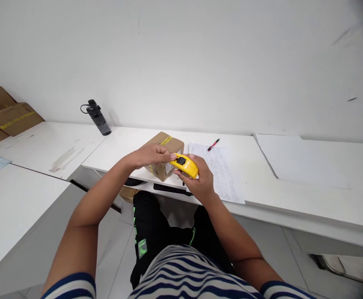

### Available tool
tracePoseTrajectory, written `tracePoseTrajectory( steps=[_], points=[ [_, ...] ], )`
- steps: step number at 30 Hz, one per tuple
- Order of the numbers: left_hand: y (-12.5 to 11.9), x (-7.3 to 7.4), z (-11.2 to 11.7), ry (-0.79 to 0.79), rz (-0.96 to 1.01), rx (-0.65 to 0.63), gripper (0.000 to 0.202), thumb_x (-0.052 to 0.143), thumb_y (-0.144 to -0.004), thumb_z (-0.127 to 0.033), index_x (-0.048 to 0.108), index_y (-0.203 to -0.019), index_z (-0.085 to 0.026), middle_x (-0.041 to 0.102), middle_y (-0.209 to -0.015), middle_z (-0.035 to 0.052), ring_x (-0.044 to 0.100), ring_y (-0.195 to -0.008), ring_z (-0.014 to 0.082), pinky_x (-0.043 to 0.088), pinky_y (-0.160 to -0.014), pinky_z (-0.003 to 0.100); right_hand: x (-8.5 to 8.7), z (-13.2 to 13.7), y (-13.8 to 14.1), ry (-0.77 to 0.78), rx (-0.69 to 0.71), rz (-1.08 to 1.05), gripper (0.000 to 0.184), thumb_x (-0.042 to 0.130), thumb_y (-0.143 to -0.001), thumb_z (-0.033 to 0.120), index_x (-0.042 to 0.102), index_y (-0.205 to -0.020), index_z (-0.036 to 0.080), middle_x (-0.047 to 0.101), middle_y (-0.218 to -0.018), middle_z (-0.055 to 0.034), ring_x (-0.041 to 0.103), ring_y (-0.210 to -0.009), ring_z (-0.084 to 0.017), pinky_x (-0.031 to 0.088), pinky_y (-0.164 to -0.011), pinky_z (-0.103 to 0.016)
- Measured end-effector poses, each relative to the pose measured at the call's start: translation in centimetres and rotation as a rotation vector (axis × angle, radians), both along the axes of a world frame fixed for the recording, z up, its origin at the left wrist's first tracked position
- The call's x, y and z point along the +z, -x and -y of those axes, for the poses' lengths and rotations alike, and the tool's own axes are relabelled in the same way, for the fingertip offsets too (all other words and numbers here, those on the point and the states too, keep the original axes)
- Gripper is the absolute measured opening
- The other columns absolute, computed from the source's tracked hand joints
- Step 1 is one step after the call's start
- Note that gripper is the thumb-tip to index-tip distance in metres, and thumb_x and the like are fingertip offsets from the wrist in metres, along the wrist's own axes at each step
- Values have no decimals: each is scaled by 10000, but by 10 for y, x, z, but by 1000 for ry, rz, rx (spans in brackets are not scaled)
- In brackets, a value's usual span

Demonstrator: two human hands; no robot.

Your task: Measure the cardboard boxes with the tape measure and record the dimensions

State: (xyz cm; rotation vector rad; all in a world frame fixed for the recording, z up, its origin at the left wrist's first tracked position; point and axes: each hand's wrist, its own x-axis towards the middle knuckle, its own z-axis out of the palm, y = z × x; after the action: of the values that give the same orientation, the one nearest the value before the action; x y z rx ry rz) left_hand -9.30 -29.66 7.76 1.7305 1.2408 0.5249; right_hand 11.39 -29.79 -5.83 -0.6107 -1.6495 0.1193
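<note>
A yellow tape measure [188, 167] with a black slide button is held up in front of me, above the table's front edge. My right hand [202, 179] is wrapped round its right end and underside. At its left end, the thumb and fingers of my left hand [151, 156] are closed together in a pinch. Whether any tape is drawn out cannot be made out. Just behind and below my hands stands a small cardboard box [175, 144] with yellow tape on top and a label on its side, partly covered by my left hand.
Right of the box lies a handwritten sheet [220, 174] with a pink and black pen [213, 145] on it. White sheets [289, 160] lie farther right. A dark bottle [98, 118] stands by the wall. Taped cardboard boxes [16, 118] are stacked at far left.
</note>
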Motion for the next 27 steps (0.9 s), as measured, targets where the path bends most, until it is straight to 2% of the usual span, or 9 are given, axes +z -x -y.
tracePoseTrajectory(
  steps=[3, 6, 9, 14, 17, 19, 22, 24, 27],
  points=[
    [16, -4, -23, -86, 46, 160, 487, 811, -779, -590, 569, -632, -195, 520, -626, 3, 482, -591, 129, 412, -620, 303, -8, 4, -9, 64, -16, 9, 566, 782, -905, 455, 527, -1391, 318, 741, -1208, -117, 740, -1125, -320, 641, -961, -554],
    [43, -13, -56, -236, 126, 480, 408, 754, -812, -513, 541, -653, -204, 503, -648, -4, 471, -600, 132, 440, -664, 315, -23, 8, -14, 118, -29, -109, 647, 813, -882, 387, 485, -1435, 314, 717, -1226, -109, 735, -1113, -298, 646, -944, -529],
    [65, -26, -82, -211, 101, 711, 334, 682, -840, -465, 527, -689, -210, 539, -700, 10, 521, -642, 156, 461, -687, 328, -35, 9, -18, 198, -77, -270, 676, 853, -841, 367, 504, -1417, 310, 671, -1260, -105, 709, -1153, -292, 639, -951, -504],
    [65, -52, -88, -137, -212, 695, 354, 661, -870, -542, 573, -794, -208, 682, -877, 92, 642, -833, 250, 493, -740, 358, -32, 6, -19, 185, -193, -289, 481, 792, -897, 351, 618, -1343, 303, 675, -1216, -90, 695, -1142, -279, 628, -961, -492],
    [57, -60, -85, -184, -266, 692, 480, 771, -784, -593, 608, -1037, -220, 721, -1160, 132, 684, -1003, 288, 523, -791, 355, -27, 3, -10, 162, -218, -201, 389, 732, -947, 370, 658, -1321, 296, 691, -1176, -94, 700, -1112, -273, 632, -957, -502],
    [54, -63, -87, -157, -246, 660, 533, 812, -755, -567, 619, -1112, -221, 718, -1237, 128, 697, -1009, 274, 529, -786, 338, -26, -1, -2, 117, -226, -165, 375, 709, -969, 358, 667, -1334, 287, 690, -1164, -100, 700, -1102, -264, 633, -956, -492],
    [55, -67, -95, -130, -238, 610, 380, 781, -805, -530, 683, -942, -190, 763, -1023, 87, 692, -883, 246, 508, -734, 319, -27, -7, 11, 59, -213, -140, 396, 697, -983, 309, 660, -1377, 288, 676, -1171, -103, 695, -1104, -248, 633, -950, -452],
    [59, -71, -99, -179, -243, 640, 333, 746, -847, -508, 691, -828, -181, 751, -892, 66, 670, -823, 229, 489, -712, 312, -27, -11, 18, 50, -200, -124, 409, 691, -987, 294, 656, -1394, 299, 665, -1180, -104, 689, -1109, -246, 630, -953, -442],
    [64, -79, -104, -224, -181, 697, 313, 748, -854, -478, 680, -785, -181, 742, -867, 57, 655, -795, 210, 481, -707, 304, -25, -16, 26, 71, -178, -93, 400, 672, -995, 302, 661, -1395, 309, 653, -1193, -112, 678, -1110, -254, 622, -969, -457]
  ],
)
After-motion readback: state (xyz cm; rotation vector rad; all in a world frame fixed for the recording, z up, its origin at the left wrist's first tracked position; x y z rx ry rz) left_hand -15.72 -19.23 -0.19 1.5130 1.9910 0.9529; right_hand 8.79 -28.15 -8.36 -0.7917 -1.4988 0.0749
